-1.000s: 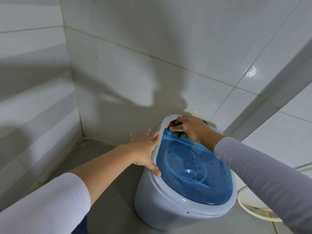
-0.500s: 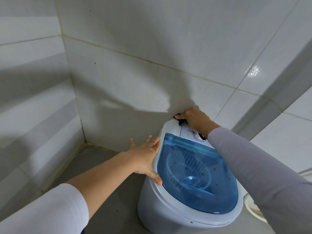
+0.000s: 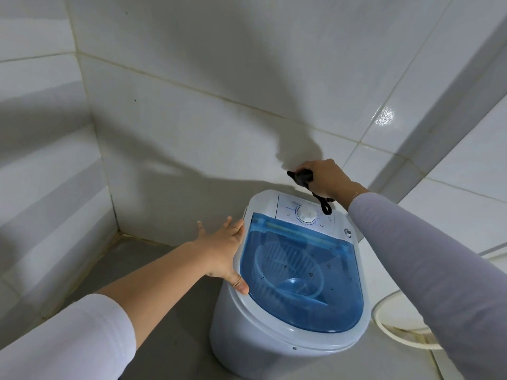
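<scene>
The small white plastic washing machine (image 3: pixel 274 338) with a translucent blue lid (image 3: pixel 301 275) stands on the grey floor in a tiled corner. The left hand (image 3: pixel 222 253) presses flat on its left rim, fingers straight — a good brace. The right hand (image 3: pixel 326 178) clenches the black power plug (image 3: pixel 301 176) above the back panel — guide its cord gently, without tugging.

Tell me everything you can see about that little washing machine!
The little washing machine is a small white plastic tub standing upright on the grey floor. Its see-through blue lid is shut, showing a ribbed basket inside. Behind the lid sits a white dial. The left hand rests on its rim; the right hand holds a black cord above it.
</scene>
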Action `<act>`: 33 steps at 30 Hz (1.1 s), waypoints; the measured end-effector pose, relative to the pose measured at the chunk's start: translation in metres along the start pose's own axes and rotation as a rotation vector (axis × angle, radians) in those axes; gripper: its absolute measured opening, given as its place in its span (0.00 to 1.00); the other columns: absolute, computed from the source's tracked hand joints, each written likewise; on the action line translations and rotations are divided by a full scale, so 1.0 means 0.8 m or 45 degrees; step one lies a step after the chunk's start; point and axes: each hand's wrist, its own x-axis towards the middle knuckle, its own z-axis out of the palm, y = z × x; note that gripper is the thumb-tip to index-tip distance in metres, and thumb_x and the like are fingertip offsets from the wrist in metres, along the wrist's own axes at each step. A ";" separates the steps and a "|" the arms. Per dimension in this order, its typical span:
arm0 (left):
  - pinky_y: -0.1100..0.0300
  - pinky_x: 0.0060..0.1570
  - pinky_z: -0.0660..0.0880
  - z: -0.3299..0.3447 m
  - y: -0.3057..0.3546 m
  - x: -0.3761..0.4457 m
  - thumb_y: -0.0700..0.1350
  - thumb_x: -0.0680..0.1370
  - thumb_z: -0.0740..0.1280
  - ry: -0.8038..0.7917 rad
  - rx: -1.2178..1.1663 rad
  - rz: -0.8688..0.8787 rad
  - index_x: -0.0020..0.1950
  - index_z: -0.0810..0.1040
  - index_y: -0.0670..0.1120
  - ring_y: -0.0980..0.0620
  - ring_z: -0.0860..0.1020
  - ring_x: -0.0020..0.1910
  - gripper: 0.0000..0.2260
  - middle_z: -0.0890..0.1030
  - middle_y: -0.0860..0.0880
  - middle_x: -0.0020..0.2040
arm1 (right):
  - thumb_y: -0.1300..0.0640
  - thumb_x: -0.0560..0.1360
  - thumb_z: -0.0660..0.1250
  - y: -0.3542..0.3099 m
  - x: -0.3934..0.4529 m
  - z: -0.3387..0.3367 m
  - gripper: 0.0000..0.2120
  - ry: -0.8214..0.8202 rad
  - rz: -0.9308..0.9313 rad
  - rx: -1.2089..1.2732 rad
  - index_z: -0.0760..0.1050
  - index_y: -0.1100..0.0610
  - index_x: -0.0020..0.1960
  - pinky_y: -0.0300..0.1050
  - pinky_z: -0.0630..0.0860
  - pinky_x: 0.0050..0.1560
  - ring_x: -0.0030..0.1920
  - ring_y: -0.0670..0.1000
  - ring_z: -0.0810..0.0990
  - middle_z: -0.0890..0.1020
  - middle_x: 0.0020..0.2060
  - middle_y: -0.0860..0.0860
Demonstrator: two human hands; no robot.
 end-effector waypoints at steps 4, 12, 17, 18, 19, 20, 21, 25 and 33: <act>0.30 0.70 0.40 -0.001 0.001 -0.002 0.65 0.65 0.72 -0.004 -0.005 -0.013 0.77 0.34 0.45 0.50 0.34 0.77 0.59 0.34 0.52 0.78 | 0.62 0.75 0.58 -0.005 -0.002 0.008 0.17 -0.045 0.108 -0.017 0.75 0.57 0.61 0.45 0.72 0.46 0.55 0.62 0.78 0.80 0.55 0.61; 0.30 0.69 0.39 -0.001 0.000 0.001 0.65 0.64 0.73 -0.013 -0.022 -0.009 0.76 0.33 0.46 0.50 0.34 0.77 0.60 0.34 0.52 0.78 | 0.64 0.73 0.59 -0.013 0.007 0.035 0.18 -0.196 0.184 0.006 0.77 0.57 0.60 0.46 0.76 0.49 0.51 0.58 0.77 0.79 0.56 0.59; 0.30 0.70 0.40 -0.002 0.002 -0.001 0.65 0.65 0.73 -0.023 -0.010 -0.007 0.76 0.32 0.47 0.50 0.34 0.77 0.60 0.33 0.53 0.78 | 0.64 0.71 0.62 -0.022 0.005 0.036 0.14 -0.189 0.095 -0.076 0.80 0.59 0.55 0.49 0.79 0.52 0.51 0.60 0.80 0.81 0.52 0.59; 0.30 0.70 0.40 -0.003 0.002 -0.001 0.65 0.64 0.73 -0.023 -0.008 -0.010 0.76 0.32 0.46 0.50 0.34 0.77 0.60 0.33 0.52 0.78 | 0.64 0.71 0.62 -0.024 0.002 0.035 0.14 -0.192 0.071 -0.090 0.80 0.58 0.55 0.49 0.80 0.51 0.50 0.60 0.80 0.82 0.52 0.59; 0.30 0.70 0.40 -0.003 0.003 -0.001 0.65 0.64 0.73 -0.025 -0.007 -0.013 0.76 0.32 0.46 0.50 0.34 0.77 0.60 0.33 0.52 0.78 | 0.63 0.72 0.63 -0.025 0.000 0.035 0.14 -0.202 0.041 -0.101 0.80 0.58 0.55 0.50 0.79 0.52 0.51 0.60 0.80 0.82 0.53 0.59; 0.29 0.70 0.40 -0.003 0.003 -0.001 0.64 0.64 0.73 -0.029 -0.007 -0.018 0.76 0.32 0.46 0.50 0.34 0.77 0.60 0.33 0.52 0.78 | 0.62 0.73 0.63 -0.027 -0.003 0.034 0.14 -0.210 0.000 -0.111 0.80 0.57 0.56 0.49 0.79 0.53 0.52 0.59 0.80 0.82 0.53 0.58; 0.29 0.70 0.39 -0.004 0.003 -0.001 0.64 0.65 0.73 -0.036 -0.007 -0.021 0.76 0.32 0.46 0.50 0.33 0.77 0.60 0.33 0.52 0.78 | 0.60 0.74 0.64 -0.029 -0.008 0.034 0.13 -0.218 -0.049 -0.121 0.80 0.56 0.57 0.48 0.78 0.55 0.53 0.58 0.80 0.82 0.54 0.57; 0.30 0.70 0.39 -0.005 0.005 -0.002 0.65 0.65 0.72 -0.054 0.018 -0.046 0.77 0.33 0.45 0.50 0.33 0.77 0.59 0.33 0.52 0.78 | 0.65 0.74 0.63 -0.033 -0.032 0.033 0.17 -0.248 -0.224 -0.158 0.79 0.55 0.60 0.43 0.74 0.53 0.56 0.57 0.79 0.82 0.57 0.55; 0.29 0.70 0.40 -0.006 0.008 -0.002 0.66 0.64 0.72 -0.048 0.069 -0.070 0.77 0.33 0.46 0.49 0.34 0.77 0.59 0.34 0.52 0.78 | 0.67 0.74 0.61 -0.017 -0.065 0.035 0.17 -0.289 -0.493 -0.370 0.78 0.55 0.60 0.40 0.68 0.48 0.58 0.55 0.75 0.81 0.53 0.54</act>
